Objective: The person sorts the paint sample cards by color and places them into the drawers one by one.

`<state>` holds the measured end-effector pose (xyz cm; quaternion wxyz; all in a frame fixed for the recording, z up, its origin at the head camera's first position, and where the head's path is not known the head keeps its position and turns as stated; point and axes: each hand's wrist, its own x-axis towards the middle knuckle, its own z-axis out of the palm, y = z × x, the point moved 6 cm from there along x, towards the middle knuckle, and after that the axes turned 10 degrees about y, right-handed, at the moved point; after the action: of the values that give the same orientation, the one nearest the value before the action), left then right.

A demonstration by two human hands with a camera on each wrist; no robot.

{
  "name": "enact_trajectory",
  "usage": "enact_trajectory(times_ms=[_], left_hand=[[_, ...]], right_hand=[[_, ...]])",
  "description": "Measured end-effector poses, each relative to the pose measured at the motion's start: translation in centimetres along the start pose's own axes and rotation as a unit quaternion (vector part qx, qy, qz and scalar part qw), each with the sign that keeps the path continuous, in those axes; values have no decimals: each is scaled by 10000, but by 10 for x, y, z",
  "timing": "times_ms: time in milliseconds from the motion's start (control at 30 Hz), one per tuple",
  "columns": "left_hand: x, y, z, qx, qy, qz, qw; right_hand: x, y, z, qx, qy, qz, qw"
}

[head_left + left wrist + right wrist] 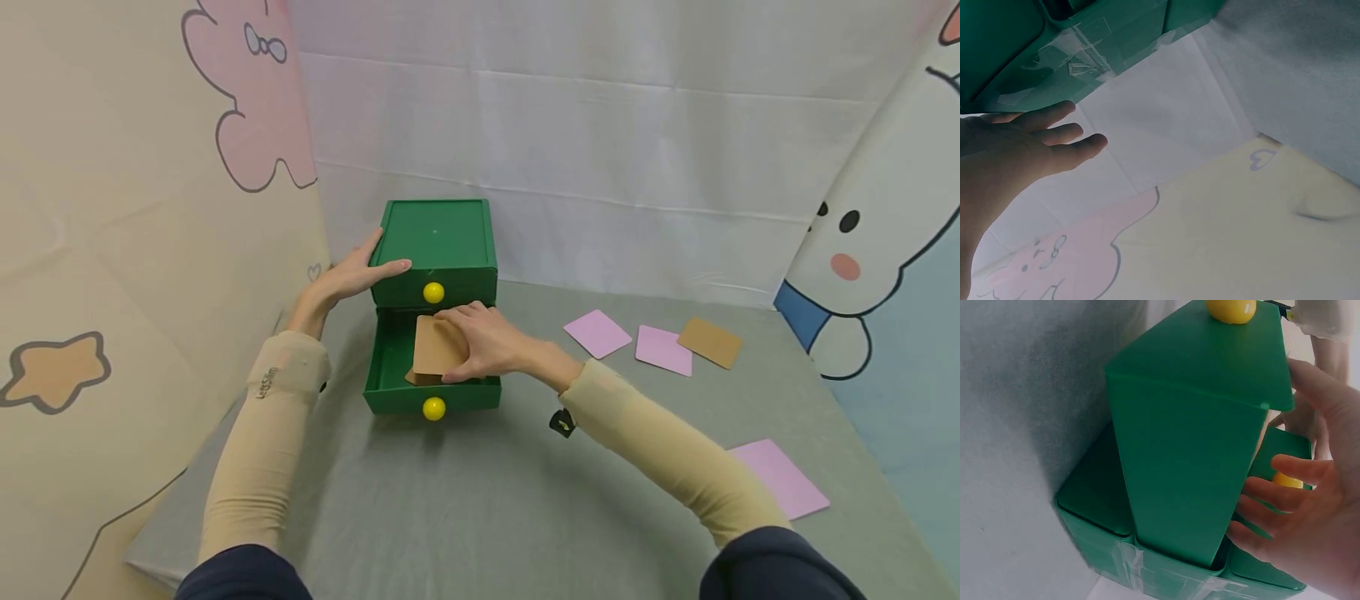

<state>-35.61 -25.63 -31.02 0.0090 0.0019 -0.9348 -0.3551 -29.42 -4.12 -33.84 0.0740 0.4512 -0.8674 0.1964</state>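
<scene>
A green drawer cabinet (435, 233) stands at the back of the table, its middle drawer (393, 350) pulled out and the drawer above it closed. Brown cards (433, 346) lie in the pulled-out drawer, one leaning over another. My right hand (487, 340) reaches in from the right and grips the upper brown card, thumb at its near edge and fingers at its far edge. My left hand (352, 271) rests against the cabinet's upper left side, fingers straight, thumb along the top front edge. In the right wrist view the drawer's side wall (1179, 462) hides the cards.
Right of the cabinet lie two pink cards (597, 333) and a brown card (710, 342) overlapping one of them. Another pink card (776, 479) lies nearer, partly behind the right sleeve. Yellow knobs (434, 408) stick out from the drawer fronts. Cloth walls (585, 167) enclose the table.
</scene>
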Motion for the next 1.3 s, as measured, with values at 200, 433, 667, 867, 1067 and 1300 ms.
enact_trajectory(times_ms=[200, 433, 667, 867, 1067, 1300], left_hand=[[2, 3, 0, 43, -14, 56, 10000], [0, 3, -1, -82, -95, 136, 9998], [-2, 0, -6, -95, -83, 186, 9997], [-7, -5, -11, -132, -67, 131, 9998], [-10, -5, -14, -150, -92, 122, 9998], [-12, -10, -17, -136, -94, 52, 9998]], right_hand=[[-13, 10, -4, 669, 112, 121, 9976], [-60, 78, -40, 1061, 1326, 1019, 9802], [-149, 209, -65, 635, 1645, 2738, 9455], [-224, 286, -68, 235, 1108, 3576, 9270], [-271, 320, -60, 218, 552, 4143, 9082], [-279, 326, -49, 87, 253, 4475, 8939]])
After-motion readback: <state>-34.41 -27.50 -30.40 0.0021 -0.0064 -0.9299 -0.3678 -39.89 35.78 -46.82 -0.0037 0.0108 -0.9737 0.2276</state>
